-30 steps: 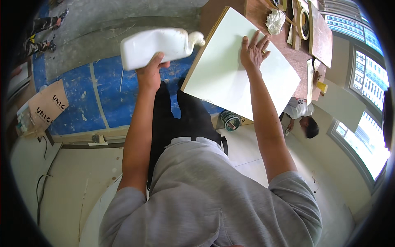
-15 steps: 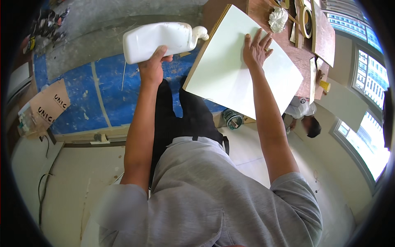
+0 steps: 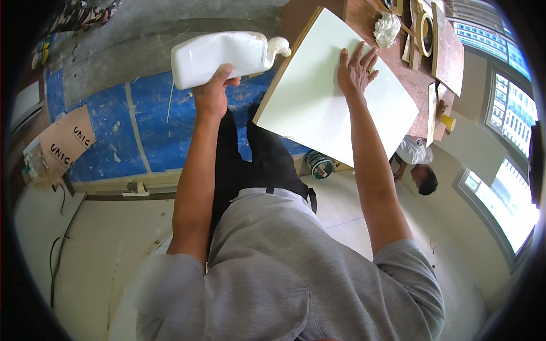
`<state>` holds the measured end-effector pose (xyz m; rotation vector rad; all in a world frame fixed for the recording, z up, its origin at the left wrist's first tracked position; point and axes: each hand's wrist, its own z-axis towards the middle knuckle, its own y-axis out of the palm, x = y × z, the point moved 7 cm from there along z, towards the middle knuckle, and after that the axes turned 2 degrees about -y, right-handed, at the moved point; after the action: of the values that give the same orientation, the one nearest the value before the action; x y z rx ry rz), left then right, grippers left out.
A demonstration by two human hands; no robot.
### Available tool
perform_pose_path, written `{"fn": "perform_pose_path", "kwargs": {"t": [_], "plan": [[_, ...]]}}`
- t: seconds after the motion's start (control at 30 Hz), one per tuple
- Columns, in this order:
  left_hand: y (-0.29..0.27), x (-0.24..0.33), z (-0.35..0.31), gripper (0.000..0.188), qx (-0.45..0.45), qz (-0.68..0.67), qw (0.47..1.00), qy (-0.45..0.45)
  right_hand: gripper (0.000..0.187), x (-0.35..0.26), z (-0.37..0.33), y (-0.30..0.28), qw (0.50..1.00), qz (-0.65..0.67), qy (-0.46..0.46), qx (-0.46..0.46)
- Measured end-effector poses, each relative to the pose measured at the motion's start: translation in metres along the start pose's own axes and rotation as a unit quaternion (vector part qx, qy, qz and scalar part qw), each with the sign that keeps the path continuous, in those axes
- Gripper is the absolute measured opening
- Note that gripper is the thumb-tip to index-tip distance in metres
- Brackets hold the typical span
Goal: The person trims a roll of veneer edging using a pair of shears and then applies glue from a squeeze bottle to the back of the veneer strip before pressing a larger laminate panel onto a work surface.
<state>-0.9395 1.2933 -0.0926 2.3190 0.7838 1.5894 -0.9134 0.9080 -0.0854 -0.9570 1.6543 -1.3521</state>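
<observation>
A large white plastic bottle (image 3: 222, 55) lies on its side in the air, gripped by my left hand (image 3: 213, 94). Its curved, crusted nozzle (image 3: 278, 48) points right and meets or nearly meets the upper left edge of a white board (image 3: 307, 102); I cannot tell whether they touch. The board's long edge there is brown. My right hand (image 3: 356, 71) rests on the board's white face with fingers spread, holding nothing. The board lies tilted across a brown wooden worktop (image 3: 401, 74).
Crumpled white material (image 3: 387, 29), a roll of tape (image 3: 424, 33) and wood strips lie on the worktop. A dark bucket (image 3: 319, 165) stands below the board. Blue sheeting (image 3: 111, 136) covers floor at left. Another person (image 3: 415, 162) is beyond the worktop, right; someone's camouflage-clad leg (image 3: 79, 16) shows upper left.
The bottle and my left hand have shifted very slightly right along the board's edge. My right hand stays on the board. At upper left, the camouflage-clad leg has moved.
</observation>
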Motion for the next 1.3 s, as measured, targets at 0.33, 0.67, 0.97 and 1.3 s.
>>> {"fn": "perform_pose_path", "kwargs": {"t": [0.33, 0.67, 0.97, 1.3], "plan": [[-0.016, -0.004, -0.011, 0.037, 0.009, 0.014, 1.000, -0.022, 0.082, -0.002, -0.001, -0.001, 1.000, 0.007, -0.004, -0.003], [-0.027, 0.001, -0.028, 0.039, 0.002, -0.008, 0.999, -0.034, 0.082, 0.000, 0.000, 0.001, 1.000, -0.001, -0.002, 0.005], [-0.008, -0.013, -0.002, 0.042, 0.010, -0.027, 0.999, -0.017, 0.082, 0.003, 0.003, 0.002, 1.000, -0.014, -0.001, -0.001], [0.005, -0.015, 0.017, 0.050, -0.004, -0.034, 0.999, -0.001, 0.084, 0.000, 0.003, 0.002, 1.000, -0.007, -0.001, -0.010]]}}
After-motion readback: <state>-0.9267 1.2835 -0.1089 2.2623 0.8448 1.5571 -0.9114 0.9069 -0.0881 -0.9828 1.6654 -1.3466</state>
